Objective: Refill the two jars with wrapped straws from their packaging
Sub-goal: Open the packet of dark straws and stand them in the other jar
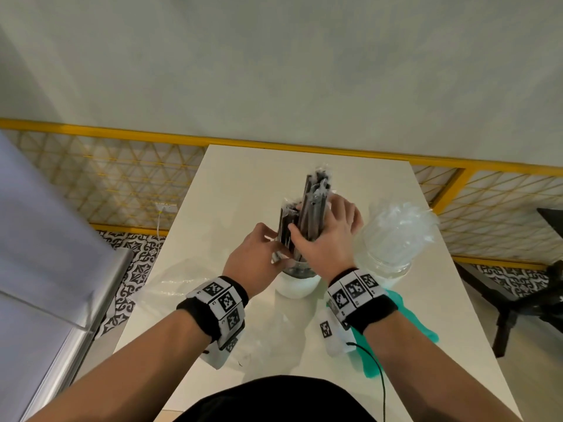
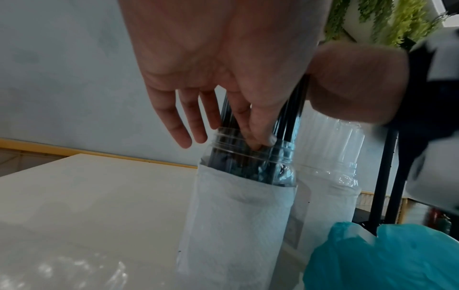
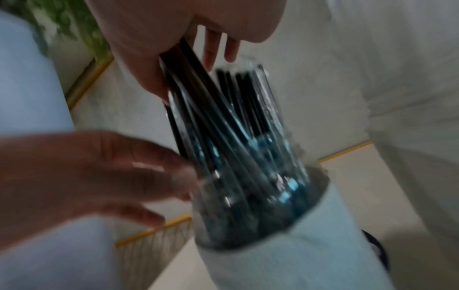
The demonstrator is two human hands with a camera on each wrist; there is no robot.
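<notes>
A clear jar (image 1: 297, 286) (image 2: 238, 225) (image 3: 298, 261) with a white paper wrap stands mid-table, packed with black wrapped straws (image 1: 313, 202) (image 2: 290, 121) (image 3: 236, 137). My right hand (image 1: 316, 220) (image 3: 190, 73) grips a bundle of these straws above the jar mouth, thumb on the near side and fingers behind. My left hand (image 1: 278, 248) (image 2: 248, 135) (image 3: 139, 176) has straight fingers touching the straws at the rim. To the right, a second jar (image 1: 390, 266) (image 2: 330, 196) holds clear wrapped straws (image 1: 396, 220).
The white table (image 1: 249, 184) carries a crumpled teal bag (image 1: 411, 324) (image 2: 387, 261) at the near right and clear plastic packaging (image 1: 170, 284) at the near left. A yellow railing (image 1: 122, 132) runs behind, a steel counter (image 1: 76, 300) stands left, and dark furniture (image 1: 533, 300) right.
</notes>
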